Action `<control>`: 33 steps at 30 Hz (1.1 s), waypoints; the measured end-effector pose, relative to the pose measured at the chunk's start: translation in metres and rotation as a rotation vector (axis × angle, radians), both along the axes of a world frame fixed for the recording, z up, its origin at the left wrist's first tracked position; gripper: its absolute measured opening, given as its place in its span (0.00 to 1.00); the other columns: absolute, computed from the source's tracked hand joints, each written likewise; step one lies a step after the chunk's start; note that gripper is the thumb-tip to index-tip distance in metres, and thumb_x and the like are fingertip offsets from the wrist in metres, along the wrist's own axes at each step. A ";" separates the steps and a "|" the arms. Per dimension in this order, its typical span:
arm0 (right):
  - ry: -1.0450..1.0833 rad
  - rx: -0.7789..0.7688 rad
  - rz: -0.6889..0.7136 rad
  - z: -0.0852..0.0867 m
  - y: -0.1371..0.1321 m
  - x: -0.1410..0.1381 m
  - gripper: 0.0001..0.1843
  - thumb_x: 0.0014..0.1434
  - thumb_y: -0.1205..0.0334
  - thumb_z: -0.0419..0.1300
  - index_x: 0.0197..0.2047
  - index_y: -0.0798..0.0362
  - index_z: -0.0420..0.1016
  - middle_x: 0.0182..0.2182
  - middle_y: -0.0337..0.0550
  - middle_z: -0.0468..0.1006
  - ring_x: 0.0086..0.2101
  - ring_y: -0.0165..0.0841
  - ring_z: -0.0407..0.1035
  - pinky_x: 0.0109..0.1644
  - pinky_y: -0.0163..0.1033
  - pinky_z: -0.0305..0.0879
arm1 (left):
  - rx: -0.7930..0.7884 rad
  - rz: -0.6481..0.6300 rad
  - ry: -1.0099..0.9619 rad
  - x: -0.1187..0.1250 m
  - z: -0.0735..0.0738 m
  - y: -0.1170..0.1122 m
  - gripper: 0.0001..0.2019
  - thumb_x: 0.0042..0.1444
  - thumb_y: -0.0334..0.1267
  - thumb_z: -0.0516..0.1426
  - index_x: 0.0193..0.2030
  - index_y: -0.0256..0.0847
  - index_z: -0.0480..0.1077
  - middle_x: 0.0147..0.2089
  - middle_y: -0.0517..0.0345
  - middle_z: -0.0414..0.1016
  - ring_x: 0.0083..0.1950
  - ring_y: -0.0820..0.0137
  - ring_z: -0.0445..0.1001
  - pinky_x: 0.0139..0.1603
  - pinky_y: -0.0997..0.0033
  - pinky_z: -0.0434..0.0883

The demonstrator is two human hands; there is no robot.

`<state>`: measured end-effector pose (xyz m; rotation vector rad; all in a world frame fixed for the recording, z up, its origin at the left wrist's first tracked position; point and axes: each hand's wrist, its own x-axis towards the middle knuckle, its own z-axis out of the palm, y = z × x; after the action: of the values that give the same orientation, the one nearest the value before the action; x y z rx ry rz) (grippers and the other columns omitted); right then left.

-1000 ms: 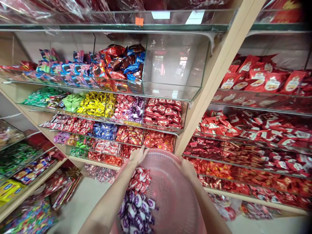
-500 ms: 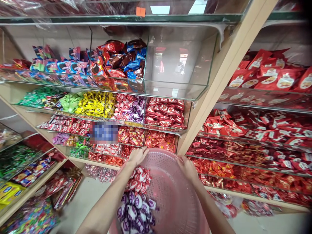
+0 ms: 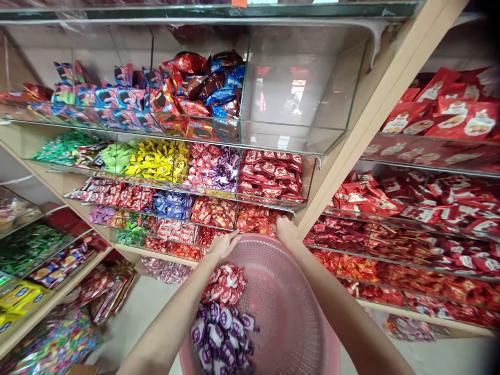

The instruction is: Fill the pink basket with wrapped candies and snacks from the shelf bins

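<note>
A pink perforated plastic basket [image 3: 281, 291] is in front of me, tilted so its inside shows. On its left side lie red-and-white wrapped candies [image 3: 224, 284] and purple-and-white wrapped candies [image 3: 222, 338]. My left hand [image 3: 224, 246] is closed on the far left part of the basket's rim. Just beyond the rim, my right hand [image 3: 287, 230] is near the orange-red wrapped candies [image 3: 255, 219] in a lower shelf compartment. Its fingers are foreshortened, their tips hidden, and whether they hold anything does not show.
Glass-divided shelves hold yellow candies [image 3: 160, 160], blue candies [image 3: 172, 204] and red packets [image 3: 271, 174]. A slanting wooden upright [image 3: 363, 125] separates them from shelves of red packets [image 3: 441, 114] on the right. Colourful bags [image 3: 54, 338] lie low on the left.
My right hand has left the basket's rim and moved up and left toward the shelf. My left hand stays on the rim. The view has tipped slightly downward.
</note>
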<state>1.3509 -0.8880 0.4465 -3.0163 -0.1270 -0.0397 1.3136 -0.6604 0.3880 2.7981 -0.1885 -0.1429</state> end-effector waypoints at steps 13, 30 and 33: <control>0.000 -0.086 -0.153 -0.012 0.028 -0.002 0.20 0.53 0.60 0.57 0.48 0.62 0.65 0.41 0.59 0.72 0.42 0.41 0.69 0.40 0.39 0.64 | -0.100 -0.012 0.022 0.002 0.000 0.005 0.29 0.55 0.59 0.39 0.60 0.52 0.56 0.54 0.54 0.67 0.54 0.61 0.66 0.50 0.66 0.63; -0.376 0.417 0.102 0.008 0.001 -0.059 0.11 0.59 0.58 0.46 0.33 0.54 0.66 0.32 0.45 0.72 0.32 0.32 0.68 0.36 0.35 0.61 | -0.126 -0.016 0.024 0.009 -0.005 0.006 0.26 0.56 0.57 0.41 0.58 0.53 0.60 0.56 0.60 0.66 0.55 0.66 0.65 0.53 0.70 0.61; -0.193 0.945 0.083 -0.035 0.009 -0.073 0.10 0.53 0.56 0.52 0.27 0.53 0.65 0.24 0.41 0.72 0.27 0.31 0.67 0.34 0.35 0.63 | -0.145 -0.007 0.025 0.009 -0.005 0.005 0.26 0.56 0.57 0.41 0.58 0.52 0.60 0.56 0.60 0.65 0.56 0.66 0.64 0.53 0.71 0.60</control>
<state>1.2782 -0.8795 0.4112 -2.0566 -0.1850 -0.2916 1.3223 -0.6556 0.3831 2.6507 -0.1953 -0.1591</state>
